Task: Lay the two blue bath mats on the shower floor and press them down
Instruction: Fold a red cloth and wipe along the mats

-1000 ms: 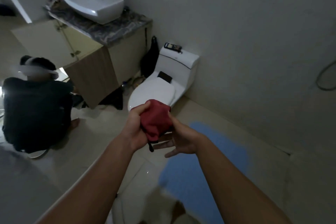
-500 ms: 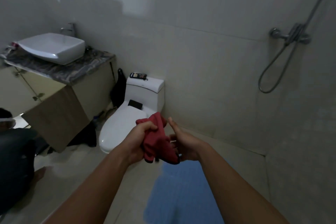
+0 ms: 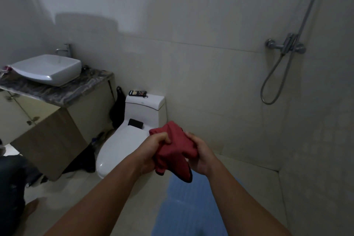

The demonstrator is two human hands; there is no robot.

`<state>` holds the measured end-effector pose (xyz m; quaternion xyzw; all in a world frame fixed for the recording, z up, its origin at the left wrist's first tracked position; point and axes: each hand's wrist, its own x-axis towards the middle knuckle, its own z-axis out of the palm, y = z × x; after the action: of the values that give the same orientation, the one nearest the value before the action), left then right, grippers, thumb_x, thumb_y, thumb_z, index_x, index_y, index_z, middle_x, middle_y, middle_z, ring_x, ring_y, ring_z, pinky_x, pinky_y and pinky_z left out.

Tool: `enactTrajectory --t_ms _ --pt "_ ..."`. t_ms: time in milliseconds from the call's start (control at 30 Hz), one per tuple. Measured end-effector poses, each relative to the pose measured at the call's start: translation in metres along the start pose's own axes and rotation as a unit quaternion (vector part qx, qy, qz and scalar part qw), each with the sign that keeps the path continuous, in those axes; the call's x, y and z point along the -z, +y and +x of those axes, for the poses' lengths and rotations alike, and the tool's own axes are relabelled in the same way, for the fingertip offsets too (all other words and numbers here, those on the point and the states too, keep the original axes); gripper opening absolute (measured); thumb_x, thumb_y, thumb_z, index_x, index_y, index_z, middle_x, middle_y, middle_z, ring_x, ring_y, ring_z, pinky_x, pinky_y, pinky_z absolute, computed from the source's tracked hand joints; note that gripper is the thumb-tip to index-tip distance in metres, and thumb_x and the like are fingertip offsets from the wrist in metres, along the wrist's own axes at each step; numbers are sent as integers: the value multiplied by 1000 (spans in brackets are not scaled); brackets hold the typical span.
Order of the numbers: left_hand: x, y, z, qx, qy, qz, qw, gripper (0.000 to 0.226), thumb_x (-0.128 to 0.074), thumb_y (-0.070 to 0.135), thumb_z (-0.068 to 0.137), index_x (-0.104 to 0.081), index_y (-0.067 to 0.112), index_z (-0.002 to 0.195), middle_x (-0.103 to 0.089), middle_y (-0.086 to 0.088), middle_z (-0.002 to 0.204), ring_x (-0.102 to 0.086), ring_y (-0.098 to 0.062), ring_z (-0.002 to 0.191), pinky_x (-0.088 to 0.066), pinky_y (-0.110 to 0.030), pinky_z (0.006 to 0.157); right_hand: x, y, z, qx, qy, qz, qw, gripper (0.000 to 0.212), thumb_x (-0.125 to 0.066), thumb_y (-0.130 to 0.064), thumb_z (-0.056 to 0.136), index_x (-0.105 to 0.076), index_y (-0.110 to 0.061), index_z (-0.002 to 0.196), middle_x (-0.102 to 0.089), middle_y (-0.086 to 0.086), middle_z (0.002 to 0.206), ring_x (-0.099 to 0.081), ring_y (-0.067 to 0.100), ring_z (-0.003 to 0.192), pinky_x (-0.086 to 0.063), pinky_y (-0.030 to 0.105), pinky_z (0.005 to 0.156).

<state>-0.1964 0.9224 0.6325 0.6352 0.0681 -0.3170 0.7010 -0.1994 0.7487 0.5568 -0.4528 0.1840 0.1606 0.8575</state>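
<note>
While both hands are raised in front of the white ceramic toilet (image 3: 122, 145), the left hand (image 3: 153, 152) and right hand (image 3: 199, 156) each clutch the crumpled red cloth (image 3: 175, 148) with curled fingers. Below them a flat blue bath mat (image 3: 188, 207) lies on the beige tiled shower floor (image 3: 254, 184), its right edge near the wall and bare tile open at its left

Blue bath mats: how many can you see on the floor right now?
1, as far as shows: a blue mat lies on the shower floor below both hands, partly hidden by the forearms. A second mat may be hidden or out of frame; no seam is discernible.
</note>
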Motion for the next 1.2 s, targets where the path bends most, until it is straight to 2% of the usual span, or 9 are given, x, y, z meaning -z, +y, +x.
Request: enactTrajectory --t_ms 200,333,500,633,700,800,967,1067,1200 --pt "20 17 31 -70 16 80 994 34 -54 48 103 -73 20 109 -77 -8 113 -73 -21 103 -54 -35 88 8 -18 -3 46 18 69 996 48 -68 -17 89 -62 0 133 -68 21 129 -67 32 113 -54 42 97" --pt "49 25 51 -99 77 95 988 41 -50 51 104 -68 16 118 -70 -6 120 -66 -24 111 -50 -40 101 2 -28 3 109 -5 95 990 55 -66 -24 91 -57 -3 141 -66 18 132 -68 31 112 -54 44 98" --pt "69 37 63 -54 24 -139 988 47 -50 40 107 -65 1 128 -70 -23 123 -67 -36 117 -55 -43 92 -27 -22 20 75 -11 52 996 49 -59 -43 94 -62 -20 138 -62 14 141 -59 34 128 -46 54 105" --pt "78 47 63 -55 -8 -148 987 39 -56 36 104 -68 2 120 -73 -17 118 -70 -25 106 -52 -38 90 -52 -15 34 133 18 178 975 42 -65 -32 88 -68 -8 122 -72 16 120 -70 28 105 -54 39 94" --pt "87 52 63 -59 -30 -128 990 37 -59 35 103 -69 3 119 -76 -15 114 -73 -24 103 -54 -34 82 -66 -15 36 135 27 137 981 31 -65 -27 90 -73 -9 114 -75 12 112 -72 24 95 -53 37 88" --pt "109 57 69 -78 -46 -96 991 35 -58 34 103 -71 4 117 -77 -14 113 -76 -20 95 -55 -31 77 -80 -11 47 135 94 41 986 51 -66 -6 91 -54 -18 139 -74 3 103 -69 17 87 -56 33 77" --pt "144 69 72 -89 -56 -189 976 43 -54 40 105 -68 5 124 -74 -15 122 -75 -21 106 -55 -35 86 -90 -16 40 127 50 2 991 56 -71 -29 86 -48 -27 138 -64 10 139 -62 32 116 -42 58 105" --pt "154 66 74 -73 -84 -192 975 51 -51 45 105 -64 2 130 -72 -20 125 -72 -28 112 -54 -45 97 -115 -1 42 82 30 -74 993 51 -70 -24 88 -49 -29 134 -67 11 132 -65 34 116 -46 59 99" --pt "167 67 71 -80 -95 -203 971 45 -50 43 106 -69 6 125 -74 -13 124 -75 -22 106 -53 -38 91 -123 12 55 163 43 132 977 61 -74 -16 80 -47 -29 132 -70 10 108 -69 27 90 -54 44 81"
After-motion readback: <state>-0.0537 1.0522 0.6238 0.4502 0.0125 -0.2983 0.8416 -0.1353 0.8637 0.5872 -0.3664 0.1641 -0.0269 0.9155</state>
